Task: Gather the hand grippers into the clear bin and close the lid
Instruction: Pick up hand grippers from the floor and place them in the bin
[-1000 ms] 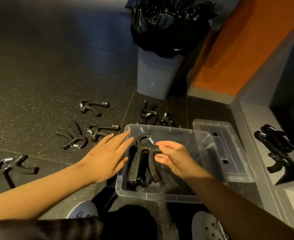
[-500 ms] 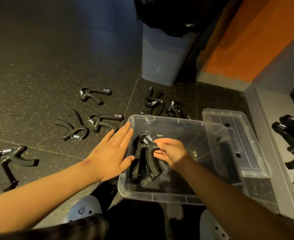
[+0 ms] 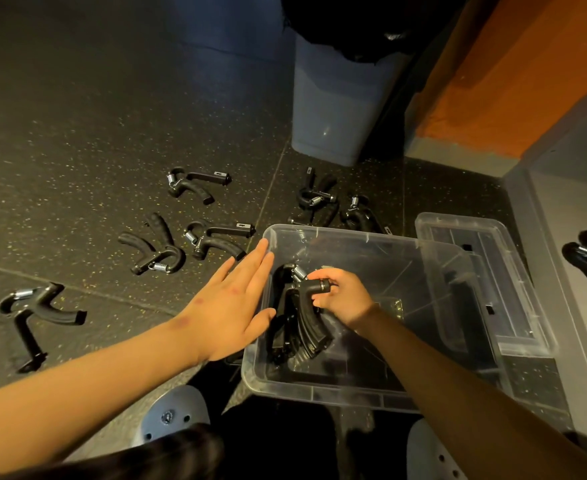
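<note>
Right hand (image 3: 345,299): fingers curled around black hand gripper (image 3: 302,313) inside clear bin (image 3: 319,393). Left hand (image 3: 231,303): flat, fingers straight, holding nothing, beside the bin's left wall.

**A gym corner**

Black rubber flooring (image 3: 77,98) flecked with pale specks, the kind laid in weight rooms, is strewn with spring-loaded hand grippers (image 3: 195,183). More sit on a grey ledge (image 3: 562,209) below an orange wall (image 3: 510,64), near a lined waste bin (image 3: 333,109).
</note>
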